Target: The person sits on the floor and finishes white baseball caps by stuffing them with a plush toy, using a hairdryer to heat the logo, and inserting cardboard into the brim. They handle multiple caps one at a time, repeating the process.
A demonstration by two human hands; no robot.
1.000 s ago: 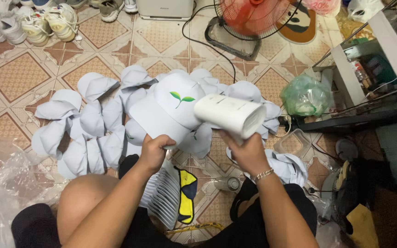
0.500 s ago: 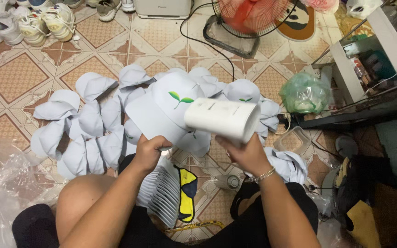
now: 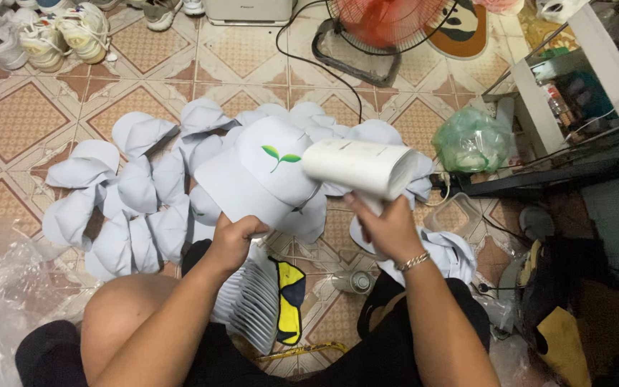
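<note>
On tiled floor, seen from above:
floor (image 3: 30, 122): patterned tiles, seated legs at bottom edge
cap pile (image 3: 137, 193): pale caps spread left and behind, just beyond hands
fan (image 3: 388, 29): red, top centre, well apart
cap (image 3: 266, 175): white, green leaf logo up, held above pile, brim toward left hand
dryer (image 3: 360, 166): white barrel, long axis left-right, nozzle at cap crown from right, touching or just beside
left hand (image 3: 234, 240): closed, pinching cap brim
right hand (image 3: 388, 228): wrapped round dryer handle, below barrel, nearer dryer
</note>
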